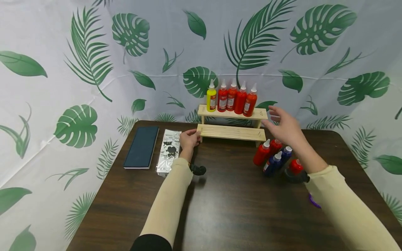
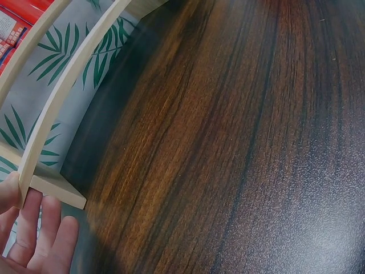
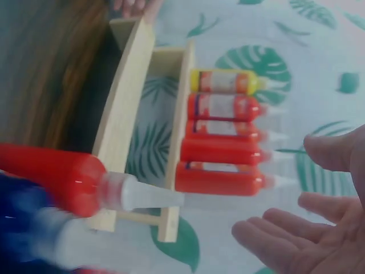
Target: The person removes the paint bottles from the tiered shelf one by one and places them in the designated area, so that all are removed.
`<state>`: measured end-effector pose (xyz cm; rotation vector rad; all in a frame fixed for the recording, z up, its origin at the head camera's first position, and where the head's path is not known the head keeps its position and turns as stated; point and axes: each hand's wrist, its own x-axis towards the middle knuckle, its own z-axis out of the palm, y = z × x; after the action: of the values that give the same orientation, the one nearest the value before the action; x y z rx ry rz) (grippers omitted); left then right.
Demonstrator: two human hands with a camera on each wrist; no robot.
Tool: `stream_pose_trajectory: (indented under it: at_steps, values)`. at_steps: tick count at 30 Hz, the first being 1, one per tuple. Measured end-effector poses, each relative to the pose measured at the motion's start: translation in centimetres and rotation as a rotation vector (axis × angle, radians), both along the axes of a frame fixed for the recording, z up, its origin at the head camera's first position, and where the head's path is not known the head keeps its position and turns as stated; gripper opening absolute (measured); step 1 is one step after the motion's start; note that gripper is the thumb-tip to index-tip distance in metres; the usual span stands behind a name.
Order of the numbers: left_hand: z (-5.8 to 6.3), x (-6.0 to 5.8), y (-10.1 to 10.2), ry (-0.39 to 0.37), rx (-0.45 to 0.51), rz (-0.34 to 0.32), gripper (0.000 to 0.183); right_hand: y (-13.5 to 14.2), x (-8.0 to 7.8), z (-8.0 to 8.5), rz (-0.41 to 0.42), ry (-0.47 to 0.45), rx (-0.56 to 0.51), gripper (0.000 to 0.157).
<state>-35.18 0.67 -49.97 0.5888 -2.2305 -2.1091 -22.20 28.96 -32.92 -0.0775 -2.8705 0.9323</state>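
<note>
Left hand (image 1: 189, 139) pinches left end of two-tier wooden rack (image 1: 232, 115), lower step (image 1: 230, 132); yellow squeeze bottle (image 1: 211, 98), four red bottles (image 1: 240, 102) stand on top. Right hand (image 1: 285, 127) hovers near rack's right end, fingers parted, holding nothing.

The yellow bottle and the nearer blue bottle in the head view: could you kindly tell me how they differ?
The yellow bottle is bright in colour, whereas the nearer blue bottle is dark. The yellow bottle stands on the upper shelf of the wooden rack, while the nearer blue bottle stands lower, on the table. Both are upright and have white tips.
</note>
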Motion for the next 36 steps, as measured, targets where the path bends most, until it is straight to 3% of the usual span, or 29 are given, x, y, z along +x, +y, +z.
stream_pose_trajectory:
  at_steps: [4, 8, 12, 16, 25, 28, 32, 36]
  values:
    - [0.0, -0.1, 0.0, -0.012, -0.009, 0.000, 0.020, -0.3, -4.3, 0.0, 0.030, -0.041, 0.001, 0.076]
    - [0.0, -0.3, 0.2, -0.016, -0.012, 0.002, 0.019, -0.5, -7.6, -0.4, 0.017, -0.054, -0.019, 0.079]
    - [-0.1, -0.5, 0.3, -0.016, -0.016, -0.002, 0.019, -0.7, -9.8, -1.2, -0.019, -0.051, -0.084, 0.079]
    - [-0.2, -0.7, 0.3, -0.027, -0.017, -0.004, 0.018, -0.9, -11.0, -2.1, -0.030, -0.016, -0.146, 0.072]
    - [-0.3, -0.6, -0.2, -0.021, -0.018, -0.001, 0.019, -1.7, -11.5, -2.9, -0.156, 0.045, -0.206, 0.053]
    - [-0.4, -0.4, -0.3, -0.015, -0.012, -0.003, 0.020, -1.7, -11.1, -2.7, -0.157, 0.057, -0.237, 0.052]
    - [-0.4, -0.2, -0.2, -0.005, -0.009, -0.001, 0.020, -1.8, -9.7, -1.8, -0.117, 0.112, -0.309, 0.052]
    - [-0.1, -0.2, -0.1, 0.000, -0.009, 0.004, 0.019, -1.9, -6.8, 0.1, -0.069, 0.141, -0.389, 0.053]
